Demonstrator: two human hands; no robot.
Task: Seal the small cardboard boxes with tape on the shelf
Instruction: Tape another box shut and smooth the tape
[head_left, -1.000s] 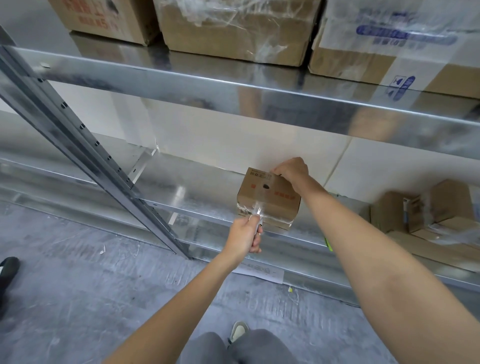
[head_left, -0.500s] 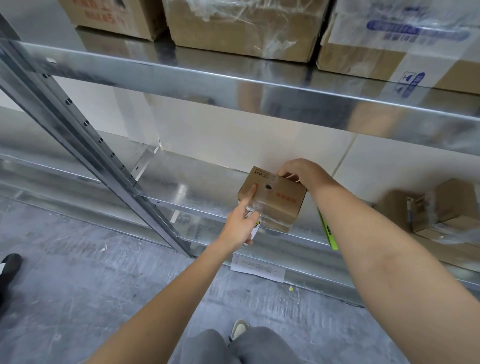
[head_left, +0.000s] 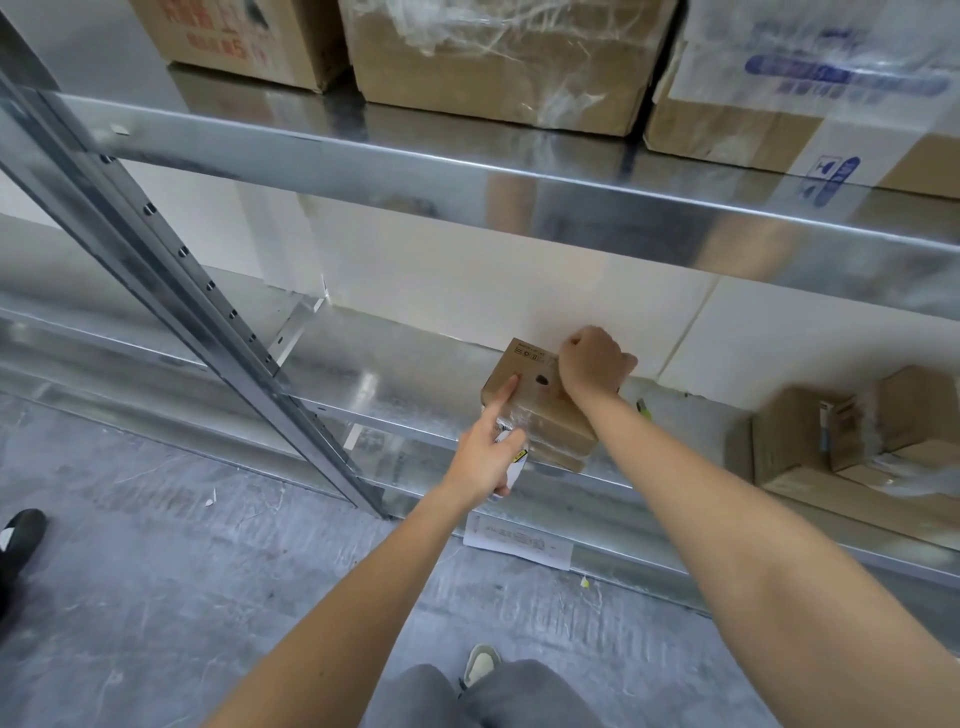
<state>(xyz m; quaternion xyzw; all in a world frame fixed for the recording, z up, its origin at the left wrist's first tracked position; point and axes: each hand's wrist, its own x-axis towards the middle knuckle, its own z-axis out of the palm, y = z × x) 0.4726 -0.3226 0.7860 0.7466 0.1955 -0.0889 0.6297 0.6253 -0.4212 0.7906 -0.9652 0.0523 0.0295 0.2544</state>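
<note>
A small box of matt brown cardboard, partly wrapped in glossy clear tape, sits on a shelf of shiny, reflective galvanised metal. Larger cardboard boxes above carry wrinkled, glossy plastic film. The floor is rough, scuffed grey concrete.

We're reaching both bare forearms forward and down, roughly parallel, the right one crossing in from the lower right. Our left hand is extending its index finger straight, tip pressing down; the other fingers are curling under, gripping something small and white we can't identify. Our right hand is curling into a loose fist, knuckles up, wrist bending downward; fingertips hidden.
</note>
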